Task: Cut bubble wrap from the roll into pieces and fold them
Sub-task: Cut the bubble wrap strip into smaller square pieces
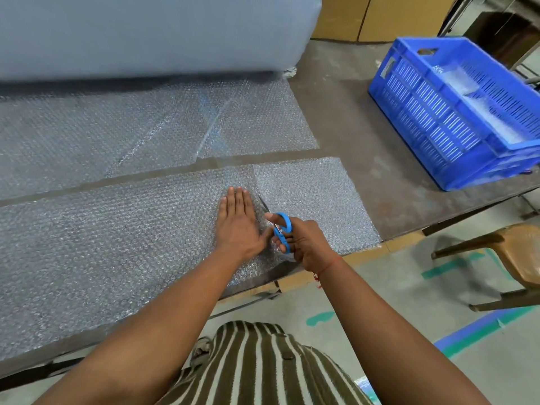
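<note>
A big roll of bubble wrap (146,33) lies along the back of the table, with its loose sheet (117,133) spread toward me. A long cut strip (102,238) lies in front of that sheet, near the table's front edge. My left hand (238,220) presses flat on the strip, fingers straight. Just to its right my right hand (301,241) grips blue-handled scissors (282,229), whose blades point away from me into the strip. To the right of the blades lies the strip's end portion (315,200).
A blue plastic crate (432,118) with folded bubble wrap inside stands at the table's right end. Bare dark tabletop (365,127) shows between the wrap and the crate. A brown chair (511,255) stands on the floor at the right. Cardboard boxes (380,16) are behind.
</note>
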`<state>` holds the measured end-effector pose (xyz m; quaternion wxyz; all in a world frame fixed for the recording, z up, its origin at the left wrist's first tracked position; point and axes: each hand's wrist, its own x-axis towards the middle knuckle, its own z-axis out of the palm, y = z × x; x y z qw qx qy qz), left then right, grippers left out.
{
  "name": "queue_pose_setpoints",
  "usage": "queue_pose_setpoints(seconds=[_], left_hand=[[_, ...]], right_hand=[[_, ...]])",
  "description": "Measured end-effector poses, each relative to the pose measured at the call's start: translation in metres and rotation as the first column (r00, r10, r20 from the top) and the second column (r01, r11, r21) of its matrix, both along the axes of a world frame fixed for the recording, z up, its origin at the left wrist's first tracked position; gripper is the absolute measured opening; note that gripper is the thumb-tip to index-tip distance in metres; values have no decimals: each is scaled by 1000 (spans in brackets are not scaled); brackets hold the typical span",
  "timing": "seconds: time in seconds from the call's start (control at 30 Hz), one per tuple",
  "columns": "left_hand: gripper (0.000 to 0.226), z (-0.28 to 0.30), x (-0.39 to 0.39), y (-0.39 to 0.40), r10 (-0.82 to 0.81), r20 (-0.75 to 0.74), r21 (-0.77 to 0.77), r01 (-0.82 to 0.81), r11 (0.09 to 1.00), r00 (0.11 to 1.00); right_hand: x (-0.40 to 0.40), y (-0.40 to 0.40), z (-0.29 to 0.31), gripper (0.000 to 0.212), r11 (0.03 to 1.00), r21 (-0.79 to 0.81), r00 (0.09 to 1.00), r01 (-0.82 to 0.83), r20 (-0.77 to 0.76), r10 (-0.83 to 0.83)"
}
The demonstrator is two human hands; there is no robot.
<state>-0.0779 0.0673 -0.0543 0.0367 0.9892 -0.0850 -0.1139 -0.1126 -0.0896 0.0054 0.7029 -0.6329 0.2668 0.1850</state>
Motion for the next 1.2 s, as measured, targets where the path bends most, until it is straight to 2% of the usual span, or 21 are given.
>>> queue_pose_setpoints(seconds=[0.17,0.27,0.53,0.73,0.87,1.03,1.2], left_hand=[[118,-6,8,-1,14,11,20,-15,1000,1000],[121,-12,8,1,18,19,30,-18,999,1000],[121,-12,8,0,20,33,20,-21,1000,999],[118,-10,7,-1,14,29,42,-15,999,999],[118,-12,8,-1,19,36,35,-21,999,999],[120,-11,9,-1,19,30,22,-19,1000,999],[122,-6,7,-1,10,22,26,-11,1000,1000]], right_hand=[[0,0,2,46,1000,-8,1000,18,6,-18],[-2,6,2,36,1000,-20,1000,17,-6,-17],[-6,16,-12,44,998,-29,998,63,-12,-63],[-9,18,-13,62,994,-58,996,89,25,-88],[-8,18,-12,48,995,-71,997,64,36,-61],[-4,18,-11,56,997,-58,996,49,77,-45],[0,17,-3,43,996,-69,995,56,86,-50]])
